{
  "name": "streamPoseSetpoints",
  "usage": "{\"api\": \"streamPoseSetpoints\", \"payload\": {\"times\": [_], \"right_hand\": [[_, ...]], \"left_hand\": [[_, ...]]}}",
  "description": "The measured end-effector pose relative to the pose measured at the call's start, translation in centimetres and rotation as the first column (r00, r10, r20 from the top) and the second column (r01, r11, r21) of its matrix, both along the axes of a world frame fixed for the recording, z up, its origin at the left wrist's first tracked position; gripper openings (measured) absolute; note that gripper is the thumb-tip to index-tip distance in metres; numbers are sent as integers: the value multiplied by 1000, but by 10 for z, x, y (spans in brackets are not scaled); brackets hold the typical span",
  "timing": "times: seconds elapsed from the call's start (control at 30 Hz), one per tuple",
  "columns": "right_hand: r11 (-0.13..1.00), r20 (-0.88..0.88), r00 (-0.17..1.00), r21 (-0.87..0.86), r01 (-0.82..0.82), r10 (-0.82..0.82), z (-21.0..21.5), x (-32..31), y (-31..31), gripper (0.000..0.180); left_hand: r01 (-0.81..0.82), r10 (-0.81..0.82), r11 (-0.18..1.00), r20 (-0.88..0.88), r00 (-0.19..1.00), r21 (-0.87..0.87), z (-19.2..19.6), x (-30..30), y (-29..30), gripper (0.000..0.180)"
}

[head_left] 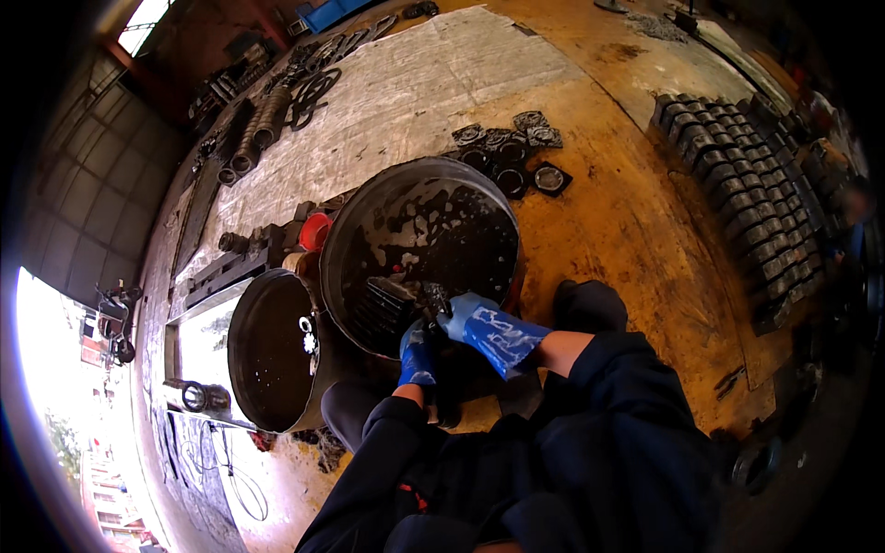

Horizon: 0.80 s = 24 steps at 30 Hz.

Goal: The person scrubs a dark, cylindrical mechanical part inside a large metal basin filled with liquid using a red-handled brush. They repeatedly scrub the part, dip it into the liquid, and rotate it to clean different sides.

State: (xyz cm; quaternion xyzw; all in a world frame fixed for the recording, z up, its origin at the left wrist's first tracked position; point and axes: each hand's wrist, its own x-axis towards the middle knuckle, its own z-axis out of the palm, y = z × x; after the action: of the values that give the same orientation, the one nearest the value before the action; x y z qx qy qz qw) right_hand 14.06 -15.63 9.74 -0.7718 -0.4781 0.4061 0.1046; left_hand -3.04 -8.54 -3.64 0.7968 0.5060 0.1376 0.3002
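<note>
A large round metal drum (329, 267) stands in front of me, with dark liquid and patches of pale foam inside. At its near side a dark ribbed metal part (380, 311) rests tilted, wet and blackened. My left hand (418, 358), in a blue glove, is closed at the near end of this part, its fingertips partly hidden. Just to the right, my right hand (475, 324), gloved in blue with white smears, is closed over the drum's near edge. A small dark thing at its fingers touches or adjoins the ribbed part; its kind is unclear.
A smaller drum (232, 323) with dark liquid stands at left, a red bowl (315, 231) behind it. Dark square parts with round openings (510, 180) lie beyond the large drum. Rows of dark metal blocks (737, 194) are stacked at right. Cylindrical parts (267, 120) lie far left.
</note>
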Motion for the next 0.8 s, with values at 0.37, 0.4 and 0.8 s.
{"api": "streamPoseSetpoints", "payload": {"times": [0.37,0.4,0.8], "right_hand": [[997,-5,1000,79,-5,6,0,3,-8,45],[997,19,999,73,-37,36,10,-5,-2,42],[988,96,992,122,-93,82,-16,-2,6,47]], "left_hand": [[-71,-3,969,-297,955,-236,6,17,9,31],[-47,-18,982,-338,941,-183,27,10,8,33],[-81,67,994,-182,981,-69,-30,-3,16,19]]}}
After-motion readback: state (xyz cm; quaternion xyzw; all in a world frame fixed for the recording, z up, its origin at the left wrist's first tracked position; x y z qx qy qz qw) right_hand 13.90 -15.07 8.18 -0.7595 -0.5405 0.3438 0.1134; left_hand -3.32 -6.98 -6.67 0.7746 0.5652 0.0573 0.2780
